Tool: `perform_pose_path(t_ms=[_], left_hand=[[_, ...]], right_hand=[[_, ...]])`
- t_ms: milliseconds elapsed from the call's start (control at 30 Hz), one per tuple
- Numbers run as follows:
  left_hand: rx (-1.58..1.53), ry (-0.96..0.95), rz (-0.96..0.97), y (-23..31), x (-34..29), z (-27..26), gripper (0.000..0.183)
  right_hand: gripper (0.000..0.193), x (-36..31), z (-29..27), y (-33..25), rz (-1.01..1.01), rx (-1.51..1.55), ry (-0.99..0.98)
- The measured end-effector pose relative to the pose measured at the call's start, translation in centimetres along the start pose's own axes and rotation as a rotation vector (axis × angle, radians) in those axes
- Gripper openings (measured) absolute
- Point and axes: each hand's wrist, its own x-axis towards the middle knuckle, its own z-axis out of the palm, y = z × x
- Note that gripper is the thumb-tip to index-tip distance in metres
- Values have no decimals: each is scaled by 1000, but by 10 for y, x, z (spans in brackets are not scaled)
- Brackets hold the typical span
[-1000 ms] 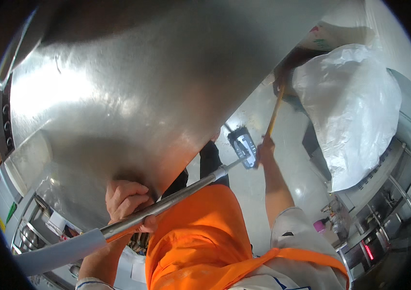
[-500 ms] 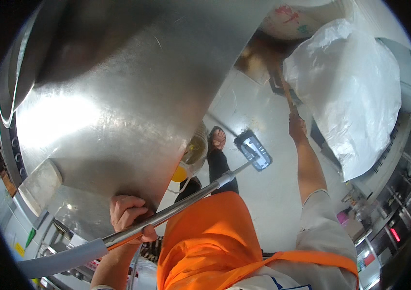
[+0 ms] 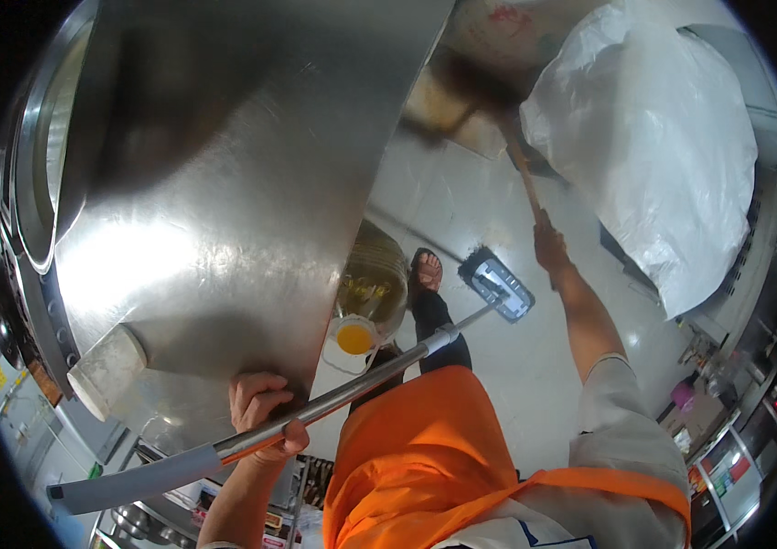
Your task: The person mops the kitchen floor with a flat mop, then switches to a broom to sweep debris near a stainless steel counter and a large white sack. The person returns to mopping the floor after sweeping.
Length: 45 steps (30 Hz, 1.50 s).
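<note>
My left hand (image 3: pixel 265 412) is closed near the corner of a steel table (image 3: pixel 251 229). Its fingers curl at the table edge while the thumb hooks over the metal pole (image 3: pixel 352 391) of a floor brush. The pole slants from a grey grip sleeve (image 3: pixel 137 482) at lower left to a grey-blue brush head (image 3: pixel 500 285) with dark bristles on the floor. With my arm stretched forward, my right hand (image 3: pixel 550 247) grips a thin wooden handle (image 3: pixel 523 169). The far end of that handle runs into shadow by a brown, stained surface, so its tip is hidden.
A large clear jug of yellowish liquid with a yellow cap (image 3: pixel 354 339) stands beside the table, near my feet. A white plastic sheet (image 3: pixel 649 156) bulges at the right. On the table lies a whitish tub (image 3: pixel 107 371). Shelving (image 3: pixel 727 476) stands at lower right.
My view has shifted, so the table sits further left and more of the jug shows. The right hand, with the wooden handle, appears slightly further left. Both hands keep their hold.
</note>
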Motion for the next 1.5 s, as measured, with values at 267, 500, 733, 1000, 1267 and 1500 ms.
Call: perform_pose_path(t_ms=[267,500,733,1000,1267,1500], left_hand=[[12,43,31,2,5,3,36],[8,68,14,-4,-3,6,40],[7,66,15,-1,0,6,44],[14,49,-3,-2,-3,5,45],[49,33,-48,-4,-11,-1,50],[142,31,-64,-8,-23,-9,55]], right_hand=[[62,-154,-61,-37,432,283,-211],[49,25,-36,-73,122,96,-121],[56,-109,-23,-96,80,-11,-328],[71,-126,-59,-86,418,196,-390],[59,-34,-9,-89,53,-22,-223],[70,69,72,-94,-154,-56,-61]])
